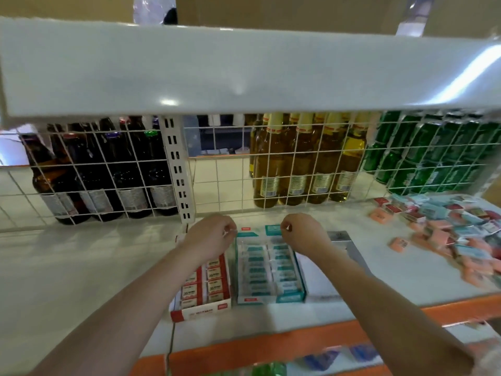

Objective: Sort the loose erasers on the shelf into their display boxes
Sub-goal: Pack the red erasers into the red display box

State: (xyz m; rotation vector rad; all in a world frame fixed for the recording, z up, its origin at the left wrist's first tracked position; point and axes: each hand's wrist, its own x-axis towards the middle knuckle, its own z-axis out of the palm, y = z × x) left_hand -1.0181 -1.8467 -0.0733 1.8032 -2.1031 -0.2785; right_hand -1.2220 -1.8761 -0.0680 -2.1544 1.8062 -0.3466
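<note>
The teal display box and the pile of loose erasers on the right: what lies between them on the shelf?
In the head view, a grey metal piece beside the teal display box, then bare white shelf up to the pile of loose erasers.

shop | white shelf [81, 256] — bottles [298, 164] behind wire grid [217, 169] — boxed erasers [268, 267]

Loose erasers [447, 226] lie right of two display boxes [244, 278].
</note>
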